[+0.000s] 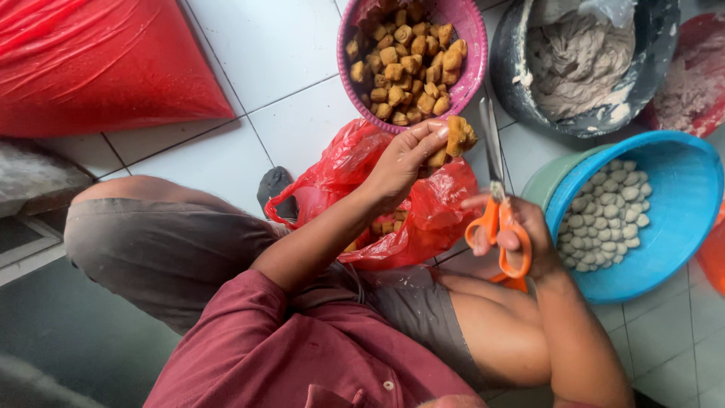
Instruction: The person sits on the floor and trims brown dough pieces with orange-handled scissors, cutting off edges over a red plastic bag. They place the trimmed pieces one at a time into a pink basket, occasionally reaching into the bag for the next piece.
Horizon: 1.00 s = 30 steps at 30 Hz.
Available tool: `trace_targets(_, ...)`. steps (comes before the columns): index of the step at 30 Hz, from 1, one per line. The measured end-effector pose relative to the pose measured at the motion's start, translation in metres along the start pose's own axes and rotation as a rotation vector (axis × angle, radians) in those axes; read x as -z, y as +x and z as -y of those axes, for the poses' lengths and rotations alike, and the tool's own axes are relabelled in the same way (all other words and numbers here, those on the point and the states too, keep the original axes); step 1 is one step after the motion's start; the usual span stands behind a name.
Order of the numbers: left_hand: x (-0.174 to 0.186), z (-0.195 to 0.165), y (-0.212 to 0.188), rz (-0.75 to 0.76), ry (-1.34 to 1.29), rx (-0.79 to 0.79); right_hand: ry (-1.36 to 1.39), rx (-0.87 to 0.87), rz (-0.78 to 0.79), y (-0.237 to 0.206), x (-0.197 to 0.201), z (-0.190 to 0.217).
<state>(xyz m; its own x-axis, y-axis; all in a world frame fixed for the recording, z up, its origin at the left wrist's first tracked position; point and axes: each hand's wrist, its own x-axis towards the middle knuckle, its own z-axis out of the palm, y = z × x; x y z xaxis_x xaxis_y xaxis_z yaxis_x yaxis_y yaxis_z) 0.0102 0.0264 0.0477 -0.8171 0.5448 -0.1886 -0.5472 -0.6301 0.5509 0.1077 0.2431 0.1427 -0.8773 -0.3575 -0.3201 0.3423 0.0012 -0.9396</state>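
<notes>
My left hand [404, 162] holds a golden-brown fried tofu puff [457, 136] up by its fingertips, just below the pink basket [476, 57] that is full of the same puffs. My right hand [521, 238] grips orange-handled scissors [495, 200]; their blades are closed and point up, right beside the held puff. Under my left hand lies a crumpled red plastic bag [423, 219] with a few more puffs inside it.
A blue basin [672, 234] holding small white dough balls sits inside a green one at the right. A grey bowl [649, 83] of pale paste stands at the top right. A large red plastic sack [91, 68] lies top left. My bent legs rest on the white tiled floor [249, 53].
</notes>
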Motion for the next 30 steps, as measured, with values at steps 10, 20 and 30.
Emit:
trace_targets(10, 0.005, -0.032, -0.007, 0.004, 0.086, -0.351, 0.094, -0.340, 0.127, -0.003, -0.009, 0.002)
trace_targets(20, 0.003, -0.055, -0.016, 0.030, 0.477, -0.492, 0.141, -0.342, 0.131, -0.002, -0.013, 0.009)
trace_targets(30, 0.005, -0.050, -0.015, 0.002, 0.215, -0.353, 0.159, -0.332, 0.111, -0.002, -0.019, 0.015)
